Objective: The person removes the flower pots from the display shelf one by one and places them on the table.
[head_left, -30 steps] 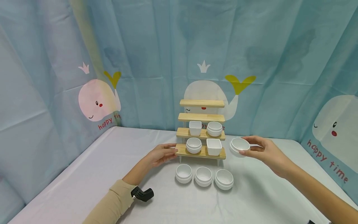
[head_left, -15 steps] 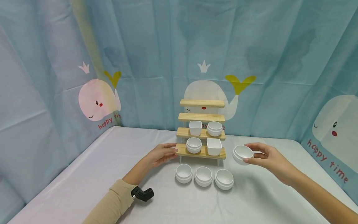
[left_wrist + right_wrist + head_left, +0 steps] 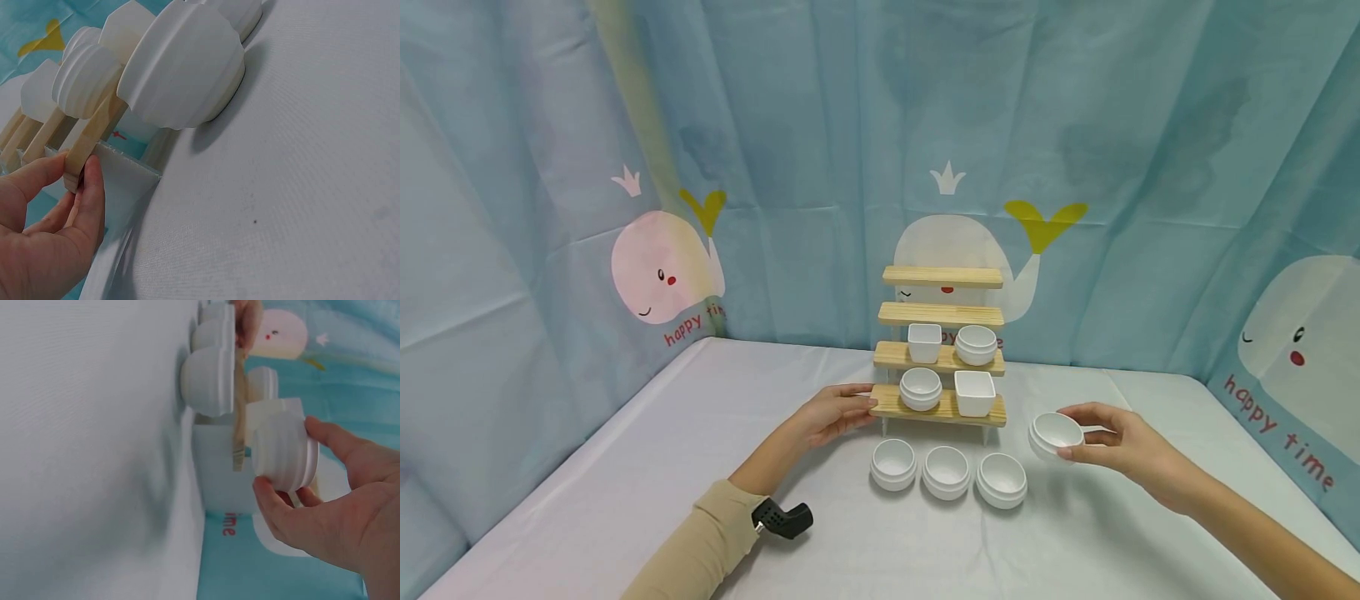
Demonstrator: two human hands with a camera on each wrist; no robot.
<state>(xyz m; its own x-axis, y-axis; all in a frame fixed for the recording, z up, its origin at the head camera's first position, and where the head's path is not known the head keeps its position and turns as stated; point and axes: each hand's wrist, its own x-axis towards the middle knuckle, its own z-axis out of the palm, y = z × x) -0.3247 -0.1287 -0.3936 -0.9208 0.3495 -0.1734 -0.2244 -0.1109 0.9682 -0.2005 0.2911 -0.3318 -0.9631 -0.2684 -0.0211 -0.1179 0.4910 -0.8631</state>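
Observation:
My left hand [image 3: 835,415] pinches the left end of the lowest wooden board of a stepped display stand [image 3: 887,403], thumb on one face and fingers on the other in the left wrist view. My right hand [image 3: 1123,446] holds a round white bowl [image 3: 1056,435] by its side, mouth up, above the table to the right of the stand. The right wrist view shows thumb and fingertips on opposite sides of this bowl [image 3: 281,451]. A round bowl [image 3: 920,389] and a square bowl [image 3: 974,393] sit on the lowest board.
On the second board stand a square bowl [image 3: 924,343] and a round bowl [image 3: 976,345]. The two upper boards [image 3: 940,314] are bare. Three round bowls, the middle one [image 3: 946,473] among them, line up on the white tabletop [image 3: 820,533] before the stand. A curtain [image 3: 805,167] hangs behind.
My right hand has carried the round bowl down and slightly right, away from the stand and nearer the tabletop. My left hand stays on the lowest board.

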